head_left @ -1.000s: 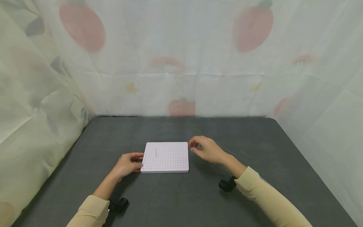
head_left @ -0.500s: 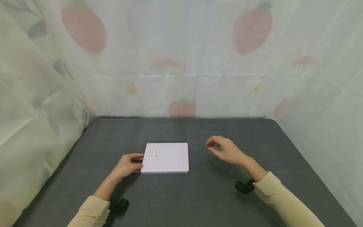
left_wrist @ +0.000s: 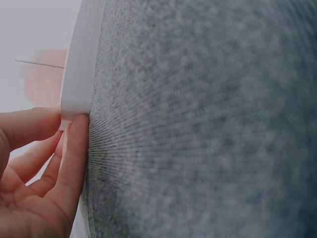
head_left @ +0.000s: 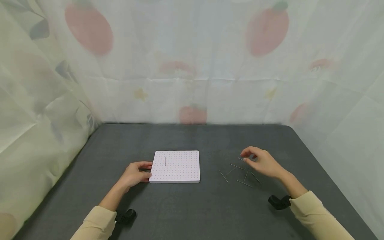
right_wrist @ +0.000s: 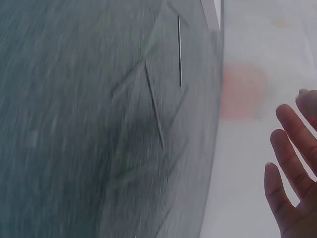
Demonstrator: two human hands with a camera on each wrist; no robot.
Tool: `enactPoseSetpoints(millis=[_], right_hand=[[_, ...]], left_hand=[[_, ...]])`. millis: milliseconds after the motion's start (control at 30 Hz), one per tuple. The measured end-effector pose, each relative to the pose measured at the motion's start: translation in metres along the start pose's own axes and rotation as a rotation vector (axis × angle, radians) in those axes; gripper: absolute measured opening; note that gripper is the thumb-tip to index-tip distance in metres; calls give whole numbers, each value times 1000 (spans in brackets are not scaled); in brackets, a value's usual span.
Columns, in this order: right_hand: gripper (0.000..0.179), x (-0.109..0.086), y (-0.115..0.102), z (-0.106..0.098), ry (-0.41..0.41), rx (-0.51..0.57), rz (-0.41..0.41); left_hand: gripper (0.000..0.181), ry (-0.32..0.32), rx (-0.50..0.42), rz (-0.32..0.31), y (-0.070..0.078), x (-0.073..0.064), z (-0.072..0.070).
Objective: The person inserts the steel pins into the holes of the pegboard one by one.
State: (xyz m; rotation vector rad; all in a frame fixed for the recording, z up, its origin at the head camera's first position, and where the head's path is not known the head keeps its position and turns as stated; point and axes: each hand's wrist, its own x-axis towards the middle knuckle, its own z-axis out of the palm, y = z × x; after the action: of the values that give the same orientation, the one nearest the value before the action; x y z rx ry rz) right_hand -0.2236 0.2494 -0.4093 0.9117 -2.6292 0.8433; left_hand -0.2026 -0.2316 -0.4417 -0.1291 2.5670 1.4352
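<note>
A white pegboard (head_left: 177, 171) with rows of small holes lies flat on the dark table. One thin metal pin (head_left: 165, 161) stands upright toward its upper left, and the left wrist view shows this pin (left_wrist: 39, 64) jutting from the board's face. My left hand (head_left: 135, 174) holds the board's left edge between thumb and fingers. To the right, my right hand (head_left: 262, 162) hovers with loosely bent fingers over the scattered pins. A pin (head_left: 241, 159) shows right at its fingertips. In the right wrist view the fingers (right_wrist: 287, 153) are spread, with nothing between them.
Several loose thin pins (head_left: 244, 183) lie at different angles on the table (head_left: 186, 210), between the board and my right hand. A pale curtain (head_left: 222, 100) with fruit prints hangs along the back and sides. Black wrist cameras (head_left: 279, 202) sit under both wrists.
My right hand has moved from beside the board's right edge rightward over the pins, uncovering several of them. The left hand and the board stay in place.
</note>
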Motion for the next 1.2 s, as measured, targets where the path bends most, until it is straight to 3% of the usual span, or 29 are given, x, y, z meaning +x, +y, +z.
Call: enactPoseSetpoints(millis=[300,800,1200], right_hand=[[17,-27,20,-20,8,-61,55],[18,-58,49,-23,-7,-99,107],[15,-74,67,-26,-73,-100,160]], left_hand=[[52,-4,6,12,0,0,0],[51,-4,-5,14,0,0,-1],[51,3,-11,9,2,-2,0]])
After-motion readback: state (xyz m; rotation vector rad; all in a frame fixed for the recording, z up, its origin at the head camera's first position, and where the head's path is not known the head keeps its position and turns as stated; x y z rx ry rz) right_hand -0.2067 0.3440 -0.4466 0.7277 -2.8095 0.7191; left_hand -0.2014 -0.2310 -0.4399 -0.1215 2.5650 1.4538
